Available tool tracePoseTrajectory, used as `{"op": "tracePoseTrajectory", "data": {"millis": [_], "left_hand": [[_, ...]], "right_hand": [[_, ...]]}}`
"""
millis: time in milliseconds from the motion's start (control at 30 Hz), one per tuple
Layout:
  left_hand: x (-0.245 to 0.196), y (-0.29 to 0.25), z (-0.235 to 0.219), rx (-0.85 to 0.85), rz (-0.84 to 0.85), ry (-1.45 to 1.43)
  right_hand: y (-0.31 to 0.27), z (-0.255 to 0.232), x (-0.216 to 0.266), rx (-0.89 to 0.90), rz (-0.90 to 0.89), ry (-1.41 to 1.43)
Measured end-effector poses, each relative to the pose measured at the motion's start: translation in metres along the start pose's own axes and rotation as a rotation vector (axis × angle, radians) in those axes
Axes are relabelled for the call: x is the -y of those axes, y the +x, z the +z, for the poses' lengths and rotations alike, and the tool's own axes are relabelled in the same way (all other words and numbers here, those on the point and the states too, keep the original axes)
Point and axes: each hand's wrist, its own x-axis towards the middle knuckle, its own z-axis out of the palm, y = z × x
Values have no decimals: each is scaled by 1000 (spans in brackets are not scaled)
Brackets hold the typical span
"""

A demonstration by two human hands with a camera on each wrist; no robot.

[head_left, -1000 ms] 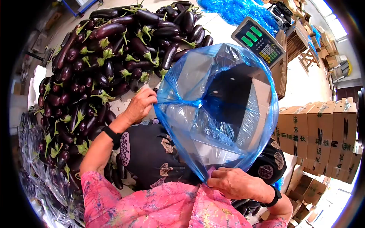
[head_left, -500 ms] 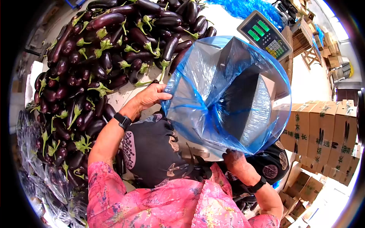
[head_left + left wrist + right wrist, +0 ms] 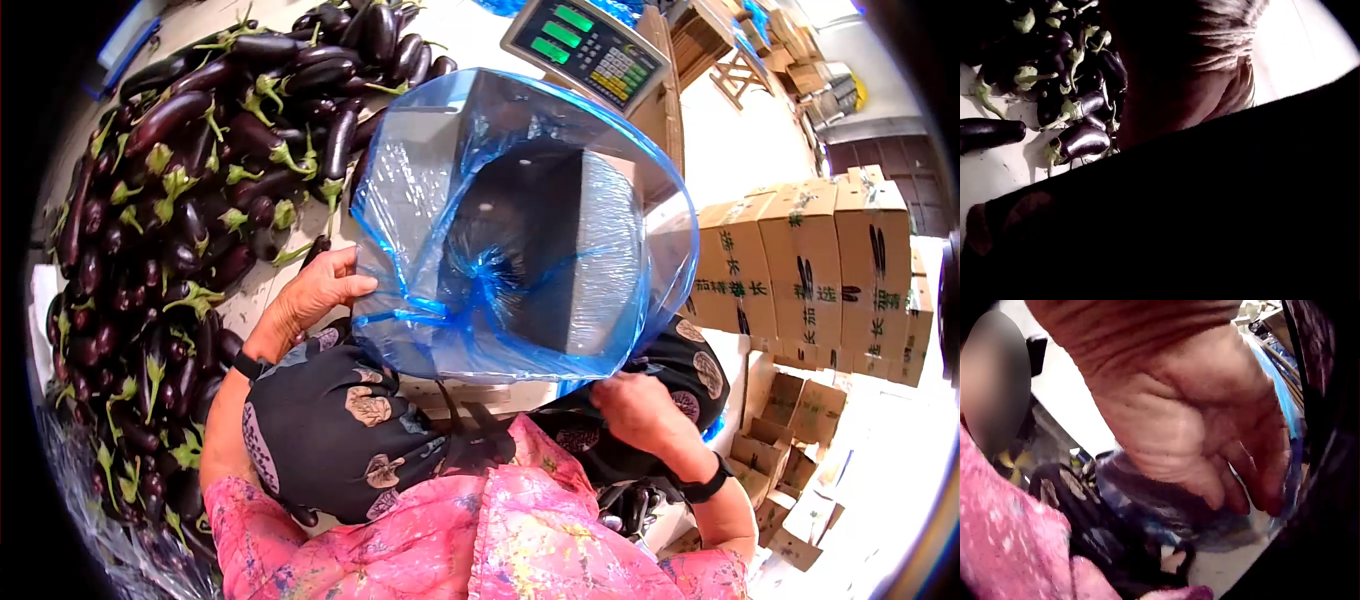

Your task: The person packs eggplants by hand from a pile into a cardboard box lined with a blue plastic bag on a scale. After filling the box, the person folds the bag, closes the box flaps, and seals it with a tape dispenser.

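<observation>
A thin blue plastic bag (image 3: 400, 340) lines an open cardboard box (image 3: 603, 250), its mouth spread wide over the flaps. In the head view, my left hand (image 3: 305, 300) pinches the bag's left edge between thumb and fingers. My right hand (image 3: 645, 412) is at the near right part of the bag's rim, fingers curled at the film. The right wrist view shows those fingers bent down against the bluish plastic. In the left wrist view, dark cloth hides the fingers of the left hand.
A large heap of eggplants (image 3: 190, 200) covers the floor on the left. A digital scale display (image 3: 585, 50) stands behind the box. Printed cartons (image 3: 810, 270) are stacked at the right, with smaller open boxes (image 3: 790, 420) below. Clear plastic wrapping (image 3: 110, 540) lies at lower left.
The bag's near edge, earlier pulled toward my body, now sits back over the box. My right hand has moved right along the rim. My left hand stays at the left edge.
</observation>
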Motion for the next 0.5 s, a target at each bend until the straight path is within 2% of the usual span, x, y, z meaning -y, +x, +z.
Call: {"op": "tracePoseTrajectory", "data": {"millis": [33, 67, 133, 200, 233, 267, 300, 400, 467, 500], "left_hand": [[2, 3, 1, 23, -3, -39], [4, 5, 1, 46, -5, -77], [0, 3, 5, 51, 19, -115], [3, -2, 10, 89, 11, -154], [7, -4, 10, 120, -4, -171], [11, -6, 8, 147, -19, -186], [15, -7, 1, 189, -107, -78], [7, -18, 10, 222, -135, -7], [12, -22, 5, 242, -150, 40], [13, -22, 3, 256, -157, 65]], "right_hand": [[-6, -12, 0, -110, 22, 110], [-11, -32, 6, -86, 110, 192], [-10, -50, 7, -351, 53, 494], [0, -47, -12, -561, 81, 369], [12, -45, -24, -604, 107, 300], [27, -42, -37, -602, 134, 335], [45, -39, -54, -552, 194, 428], [97, -45, -76, -392, 278, 345], [115, -40, -78, -365, 203, 309], [120, -43, -74, -327, 226, 253]]}}
